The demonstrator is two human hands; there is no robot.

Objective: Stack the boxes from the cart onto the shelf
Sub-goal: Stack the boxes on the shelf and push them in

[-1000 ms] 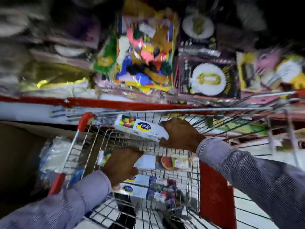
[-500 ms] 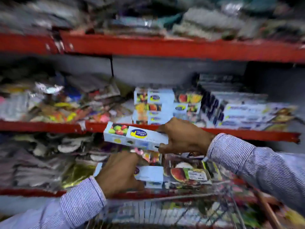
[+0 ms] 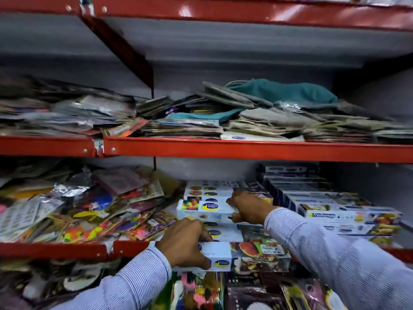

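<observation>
My right hand (image 3: 249, 208) grips a long white box (image 3: 202, 208) with fruit pictures and a blue-yellow logo, held level against the top of a stack of like boxes (image 3: 210, 191) on the red shelf (image 3: 245, 151). My left hand (image 3: 185, 242) holds a second long box (image 3: 243, 253) with a watermelon picture, lower down, in front of the shelf's red front edge (image 3: 129, 248). More boxes of this kind (image 3: 335, 211) are stacked to the right on the same shelf. The cart is out of view.
Loose colourful packets (image 3: 89, 209) fill the shelf left of the box stack. The shelf above holds flat packets and folded teal cloth (image 3: 283, 92). More packets (image 3: 201, 291) lie on the shelf below my hands. A red upright brace (image 3: 125, 52) runs diagonally at the top.
Both hands have risen from the cart with a box each. The right hand has brought its box forward onto the shelf stack; the left-hand box has come up to the shelf's front edge.
</observation>
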